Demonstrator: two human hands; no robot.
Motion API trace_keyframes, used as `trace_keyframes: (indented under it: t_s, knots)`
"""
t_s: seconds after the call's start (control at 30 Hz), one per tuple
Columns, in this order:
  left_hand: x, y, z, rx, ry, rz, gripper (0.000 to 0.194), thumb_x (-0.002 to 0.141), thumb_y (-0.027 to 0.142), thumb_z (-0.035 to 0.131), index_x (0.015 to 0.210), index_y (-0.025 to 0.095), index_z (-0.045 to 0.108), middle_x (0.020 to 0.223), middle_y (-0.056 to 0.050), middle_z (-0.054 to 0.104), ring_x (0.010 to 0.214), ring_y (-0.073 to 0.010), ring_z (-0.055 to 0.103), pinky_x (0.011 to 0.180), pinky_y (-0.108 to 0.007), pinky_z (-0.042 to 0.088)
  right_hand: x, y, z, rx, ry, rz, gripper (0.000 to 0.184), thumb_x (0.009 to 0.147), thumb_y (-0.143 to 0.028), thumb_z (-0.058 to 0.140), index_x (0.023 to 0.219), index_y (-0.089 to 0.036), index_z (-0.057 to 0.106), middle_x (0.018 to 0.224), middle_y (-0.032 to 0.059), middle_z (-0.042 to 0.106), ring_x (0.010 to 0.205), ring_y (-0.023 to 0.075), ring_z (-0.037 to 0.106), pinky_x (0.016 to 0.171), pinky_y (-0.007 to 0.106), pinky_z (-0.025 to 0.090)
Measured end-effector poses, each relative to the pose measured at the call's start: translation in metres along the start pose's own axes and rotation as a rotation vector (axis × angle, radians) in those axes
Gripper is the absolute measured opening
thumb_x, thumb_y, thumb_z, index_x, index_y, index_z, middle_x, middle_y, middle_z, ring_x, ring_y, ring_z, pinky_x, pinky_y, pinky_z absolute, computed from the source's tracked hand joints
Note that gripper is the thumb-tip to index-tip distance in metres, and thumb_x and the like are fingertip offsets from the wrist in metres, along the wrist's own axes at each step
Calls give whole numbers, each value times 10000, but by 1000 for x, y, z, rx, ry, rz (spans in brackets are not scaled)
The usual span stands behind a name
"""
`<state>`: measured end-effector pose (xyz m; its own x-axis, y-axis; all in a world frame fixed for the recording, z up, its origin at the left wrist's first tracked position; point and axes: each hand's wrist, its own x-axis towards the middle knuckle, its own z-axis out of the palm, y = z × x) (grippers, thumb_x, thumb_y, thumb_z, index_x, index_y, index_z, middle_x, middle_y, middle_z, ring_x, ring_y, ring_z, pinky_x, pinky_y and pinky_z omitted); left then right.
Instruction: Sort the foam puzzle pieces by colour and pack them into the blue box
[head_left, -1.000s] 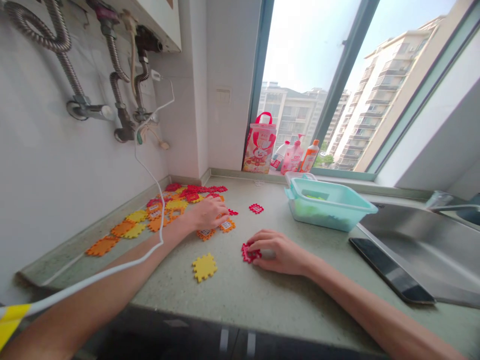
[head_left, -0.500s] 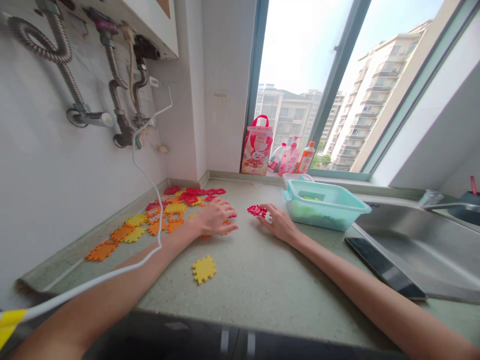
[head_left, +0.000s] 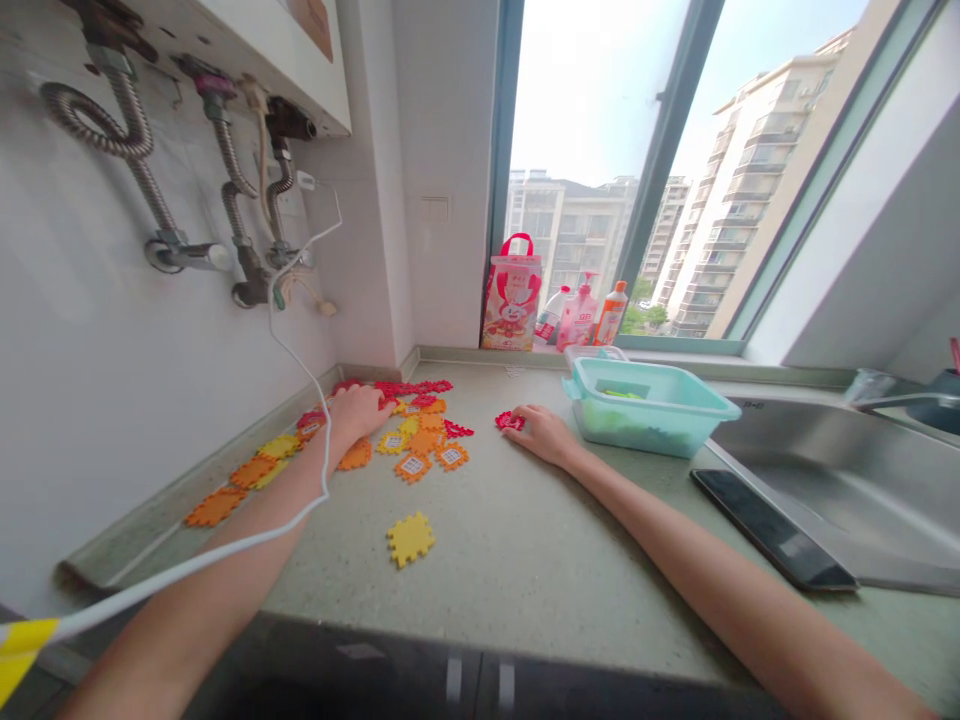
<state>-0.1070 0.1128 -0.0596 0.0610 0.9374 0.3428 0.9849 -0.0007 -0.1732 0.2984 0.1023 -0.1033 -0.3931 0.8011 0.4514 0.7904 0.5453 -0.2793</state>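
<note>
1. got the red tile (head_left: 504, 421) down on the surface (head_left: 480, 590), a little apart from the rest, right at the fingertips of the right hand (head_left: 544, 435).
2. can see curled fingers touching that tile, but honestly can't tell whether clamped on it or just resting there.
3. see the left hand (head_left: 356, 412) over the back left of the pile (head_left: 426, 440) of red, orange and yellow tiles. can't tell about those fingers, apart or together, against all that red.
4. as for the step in hand, probably getting hold of tiles: one with the right, another out of the pile with the left.
5. for the next move, would go for a light pinch on a toothed rim and a low lift. could easily nudge overlapping neighbours otherwise.
6. good room to slide or set down between pile and mint tub (head_left: 645, 425), and more toward the front, apart from one lone yellow tile (head_left: 410, 540).
7. watch the edges: a drop along the front, the sink (head_left: 840, 490) on the right with a phone (head_left: 772, 530) just beside it, and a wall (head_left: 157, 410) close behind the pile.
8. mind the white cable (head_left: 97, 610) too, crossing in front of the left forearm (head_left: 240, 585). can't tell whether touching.
</note>
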Motion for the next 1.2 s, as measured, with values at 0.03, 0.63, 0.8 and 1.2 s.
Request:
trace_keyframes:
  t_s: [0.03, 0.63, 0.8, 1.2]
  knots:
    - [0, 1, -1, -7, -7, -4, 515, 965, 594, 474, 1061, 223, 818, 1109, -157, 797, 1120, -360, 686, 995, -473, 494, 1, 0, 0, 2, -3, 7, 247, 969, -453, 685, 1066, -228, 719, 1103, 87, 770, 1062, 246, 703, 949, 346, 510]
    - [-21, 50, -33, -407, 260, 409, 467, 973, 610, 609, 1192, 218, 735, 1181, -102, 768, 1138, -292, 673, 1039, -432, 497, -3, -7, -6, -100, 57, 8, 307, 912, -327, 713, 1201, -223, 711, 1159, 101, 776, 1047, 270, 720, 922, 355, 524]
    - [-61, 126, -44, -684, 131, 947, 402, 936, 586, 731, 1130, 234, 759, 1095, -77, 779, 1082, -254, 682, 1029, -397, 505, -2, -2, -3, -99, 79, -71, 222, 917, -292, 727, 1135, -251, 739, 1172, 72, 780, 1085, 256, 719, 974, 361, 519]
    - [-49, 119, -19, -547, 7, 730, 536, 1067, 600, 465, 1429, 253, 655, 1523, -124, 600, 1410, -307, 540, 1203, -484, 376, -5, -2, 2, -40, 231, -216, 238, 911, -283, 759, 1144, -259, 717, 1211, 61, 783, 1087, 268, 723, 997, 434, 490]
